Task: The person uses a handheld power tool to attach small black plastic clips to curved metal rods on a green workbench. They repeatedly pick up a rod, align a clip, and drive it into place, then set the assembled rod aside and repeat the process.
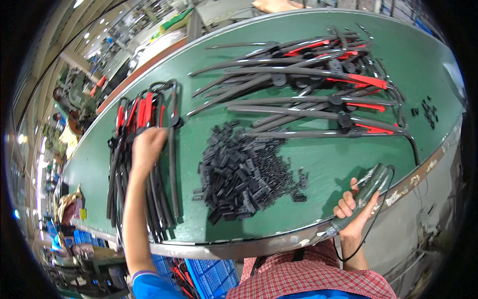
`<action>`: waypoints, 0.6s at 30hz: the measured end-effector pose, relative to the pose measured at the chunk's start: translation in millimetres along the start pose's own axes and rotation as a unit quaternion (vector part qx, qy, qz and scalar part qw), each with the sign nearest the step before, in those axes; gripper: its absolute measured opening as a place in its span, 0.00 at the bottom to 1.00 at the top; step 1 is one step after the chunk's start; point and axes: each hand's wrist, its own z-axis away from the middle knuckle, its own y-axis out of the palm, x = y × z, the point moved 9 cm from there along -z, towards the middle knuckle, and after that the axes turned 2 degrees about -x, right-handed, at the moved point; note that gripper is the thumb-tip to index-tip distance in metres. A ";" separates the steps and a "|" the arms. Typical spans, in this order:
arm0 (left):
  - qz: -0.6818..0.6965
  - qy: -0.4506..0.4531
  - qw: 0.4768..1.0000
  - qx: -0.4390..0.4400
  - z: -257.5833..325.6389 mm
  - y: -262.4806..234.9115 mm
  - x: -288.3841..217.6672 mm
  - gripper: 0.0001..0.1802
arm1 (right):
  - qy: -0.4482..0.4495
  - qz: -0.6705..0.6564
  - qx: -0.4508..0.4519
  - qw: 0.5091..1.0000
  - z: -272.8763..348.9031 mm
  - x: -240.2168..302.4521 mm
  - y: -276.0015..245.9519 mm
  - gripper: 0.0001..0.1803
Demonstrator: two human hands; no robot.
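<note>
L hand (147, 144) grips a wiper blade in the stack (144, 159) at table (308, 169) left edge; R hand (354, 207) clamps a power screwdriver (366, 192) at near edge. Clip pile (246, 172) mid-table, big blade heap (313, 84) at far edge looks unprocessed; most work prob. left.

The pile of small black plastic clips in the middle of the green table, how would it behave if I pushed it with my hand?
The pile of small black clips is loose pieces, so it would probably spread and scatter rather than slide as one. Each piece looks small and probably light. Strays already lie near the edge of the green table, so some might drop off.
</note>
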 end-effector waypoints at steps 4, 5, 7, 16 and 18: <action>0.022 0.201 0.978 -0.050 -80.3 115.2 -89.3 0.12 | 0.045 -0.043 0.016 0.998 -3.3 -9.3 -0.8 0.42; 0.034 0.215 0.971 -0.101 -94.6 126.8 -113.9 0.12 | 0.040 -0.035 0.005 0.999 -2.1 -5.4 -3.3 0.43; 0.037 0.249 0.955 -0.157 -109.3 128.6 -166.0 0.12 | 0.034 -0.040 0.015 0.999 1.3 -2.3 -1.3 0.42; -0.100 0.392 0.911 -0.086 -108.1 117.5 -237.9 0.18 | 0.066 -0.031 0.036 0.997 0.6 -7.2 2.2 0.42; -0.096 0.408 0.903 -0.090 -62.3 90.3 -251.6 0.17 | 0.054 -0.031 0.028 0.998 -0.7 -5.9 -1.7 0.42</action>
